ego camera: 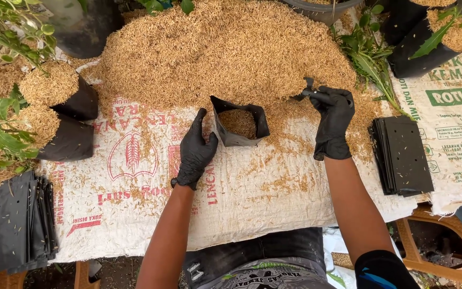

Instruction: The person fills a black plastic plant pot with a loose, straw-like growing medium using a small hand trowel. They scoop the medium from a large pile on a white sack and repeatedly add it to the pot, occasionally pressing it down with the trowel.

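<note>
Head view: left hand (196, 150) open, steadying black grow bag (239, 124).

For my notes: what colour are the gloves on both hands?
Black, on left hand and right hand; head view.

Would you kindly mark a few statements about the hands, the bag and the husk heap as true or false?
1. Both hands wear black gloves. True.
2. The left hand touches the small black grow bag. True.
3. The grow bag is filled to the brim. False: it is only partly filled with rice husk.
4. The right hand rests flat on the sack. False: it is at the edge of the husk heap.
5. Flat black bags lie to the right. True.
</note>
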